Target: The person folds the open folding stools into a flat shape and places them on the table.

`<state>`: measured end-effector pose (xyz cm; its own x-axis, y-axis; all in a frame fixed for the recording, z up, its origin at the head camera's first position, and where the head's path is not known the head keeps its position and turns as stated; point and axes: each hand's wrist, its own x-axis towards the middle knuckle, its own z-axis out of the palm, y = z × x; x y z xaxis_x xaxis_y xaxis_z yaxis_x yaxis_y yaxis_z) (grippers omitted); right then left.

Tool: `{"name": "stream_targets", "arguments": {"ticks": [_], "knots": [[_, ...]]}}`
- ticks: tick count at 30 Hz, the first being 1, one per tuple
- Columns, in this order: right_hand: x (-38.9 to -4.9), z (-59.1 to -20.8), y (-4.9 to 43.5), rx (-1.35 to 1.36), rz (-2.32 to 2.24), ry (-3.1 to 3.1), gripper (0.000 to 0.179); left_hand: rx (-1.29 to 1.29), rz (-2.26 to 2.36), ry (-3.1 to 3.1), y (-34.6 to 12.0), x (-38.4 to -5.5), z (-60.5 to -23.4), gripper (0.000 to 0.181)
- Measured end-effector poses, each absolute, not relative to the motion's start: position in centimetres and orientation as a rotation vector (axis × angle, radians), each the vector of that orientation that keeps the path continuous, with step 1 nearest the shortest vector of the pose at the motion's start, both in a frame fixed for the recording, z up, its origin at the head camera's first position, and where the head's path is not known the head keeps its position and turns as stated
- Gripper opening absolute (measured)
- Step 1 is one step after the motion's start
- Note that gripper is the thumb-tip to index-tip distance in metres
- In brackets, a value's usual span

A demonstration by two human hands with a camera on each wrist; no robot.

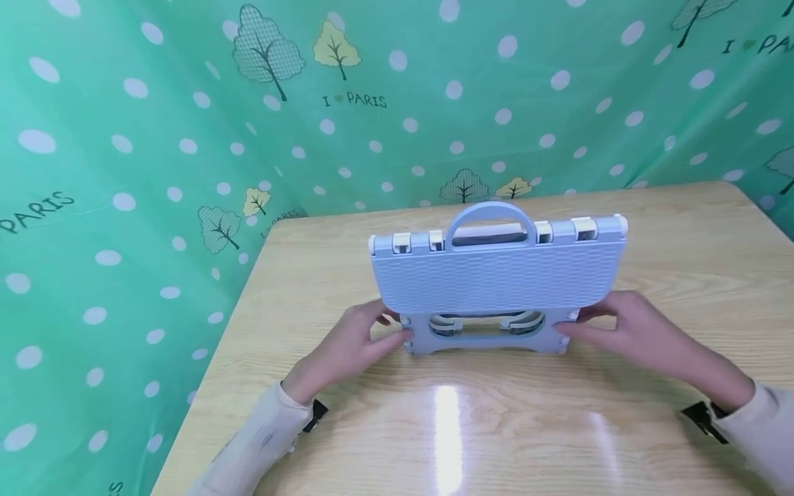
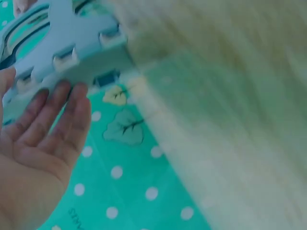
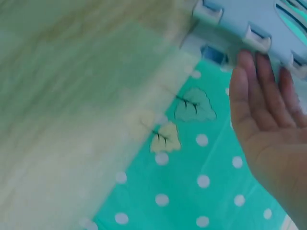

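A light blue and white folding stool (image 1: 496, 279) with an arched carry handle (image 1: 493, 212) stands on the table, its textured top panel tilted toward me and a leg panel (image 1: 486, 341) below. My left hand (image 1: 360, 337) grips the left edge of the leg panel, thumb at the front and fingers along the side. On the opposite edge my right hand (image 1: 633, 334) holds it the same way. In the left wrist view, the fingertips of the left hand (image 2: 48, 134) touch the stool's side. The right wrist view has the right hand's fingers (image 3: 264, 91) against its white hinges.
The wood-grain table (image 1: 316, 275) spreads around the stool, with bright light reflections at the front. Behind and to the left hangs a green curtain (image 1: 397, 151) with white dots and printed trees. Black straps (image 1: 316, 415) circle both wrists.
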<state>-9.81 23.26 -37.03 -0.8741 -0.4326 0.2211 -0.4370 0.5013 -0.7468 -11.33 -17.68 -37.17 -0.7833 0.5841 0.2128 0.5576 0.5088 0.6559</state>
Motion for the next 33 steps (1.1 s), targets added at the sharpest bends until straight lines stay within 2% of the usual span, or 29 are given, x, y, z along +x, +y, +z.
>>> {"name": "stream_targets", "arguments": {"ticks": [5,7,15,33], "knots": [[-9.43,-36.05,23.49,0.624,1.345,-2.713,0.077,0.97,1.185,2.711,-18.38,-11.34,-36.39,0.075],[-9.34,-35.99,23.41,0.614,1.393,-2.707,0.078,0.999,1.214,2.666,-18.3,-11.42,-36.49,0.078],[-9.09,-36.06,22.9,0.668,1.46,-2.685,0.066,1.086,1.232,2.644,-17.71,-11.54,-36.81,0.063],[-9.05,-36.17,22.99,0.707,1.447,-2.653,0.066,1.108,1.224,2.685,-17.45,-11.32,-36.81,0.061]]}}
